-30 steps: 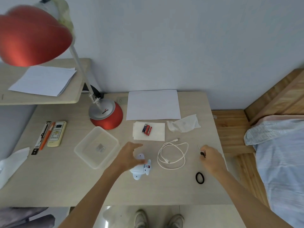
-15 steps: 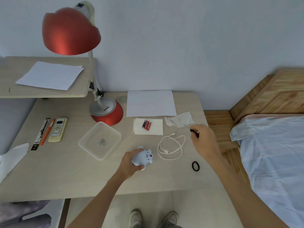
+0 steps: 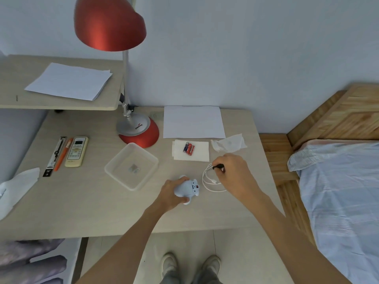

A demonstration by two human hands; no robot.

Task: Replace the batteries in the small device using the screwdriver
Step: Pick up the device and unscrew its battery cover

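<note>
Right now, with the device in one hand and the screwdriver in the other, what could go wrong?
1. The right hand holds the screwdriver directly over the white cable; its tip may snag a loop.
2. The left hand grips the rounded device from one side only, so it may slip under pressure.
3. The spare batteries lie loose on a tissue and could roll if bumped.

Soft, even, cool daylight, moderately bright. Lamp (image 3: 110, 23) shade shows a mild sheen on its red dome, no hard glare. Shadows faint and diffuse under the lamp base and beside the clear tray (image 3: 131, 166) on the surface (image 3: 82, 201). Wide-angle bend curves the surface edges and the bed (image 3: 338, 191) at right. Slight overall softness; small text mostly unreadable.
</note>
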